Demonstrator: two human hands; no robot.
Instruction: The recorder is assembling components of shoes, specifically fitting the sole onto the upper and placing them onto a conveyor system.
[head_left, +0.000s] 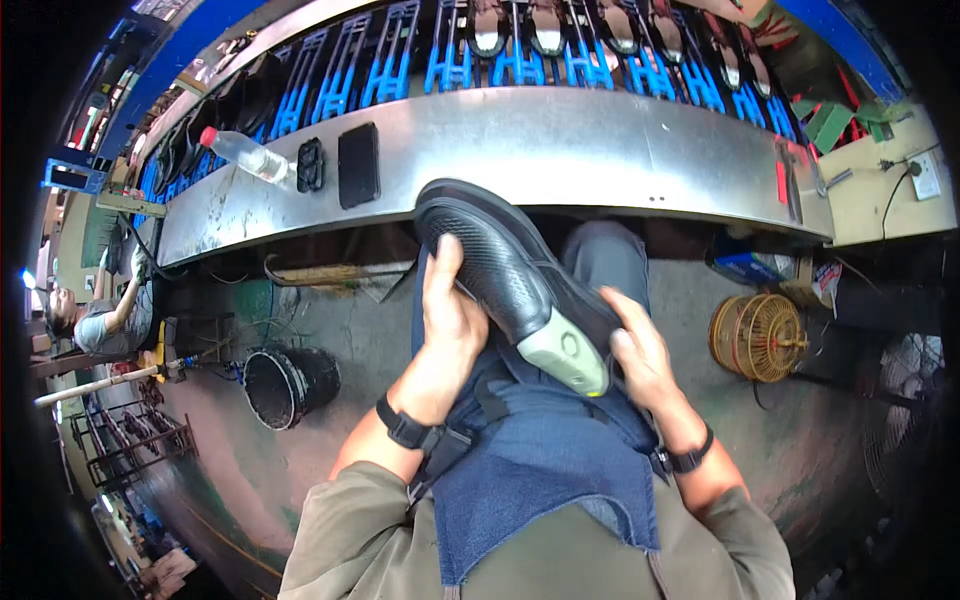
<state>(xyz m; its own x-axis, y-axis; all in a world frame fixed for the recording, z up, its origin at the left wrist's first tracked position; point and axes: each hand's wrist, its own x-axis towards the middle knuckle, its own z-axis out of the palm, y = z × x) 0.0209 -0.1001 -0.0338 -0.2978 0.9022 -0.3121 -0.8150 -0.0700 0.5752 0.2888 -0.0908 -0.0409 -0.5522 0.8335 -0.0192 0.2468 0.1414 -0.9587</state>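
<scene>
A black shoe (488,262) with a textured upper lies tilted over my lap, its toe pointing up and left against the bench edge. From its heel end sticks out a pale green shoe last (566,352). My left hand (452,312) grips the forefoot side, thumb on the upper and the other fingers hidden beneath. At the opposite side, my right hand (642,352) is closed on the edge near the heel, thumb beside the last. Part of the dark sole shows between the upper and my right hand.
Ahead runs a metal bench (600,140) bearing a plastic bottle (245,155), a black case (311,164) and a phone (359,165). Behind it stand blue racks (450,70) with shoes. A black bucket (290,385) sits left, a round wicker basket (757,338) right. Another person (105,315) works far left.
</scene>
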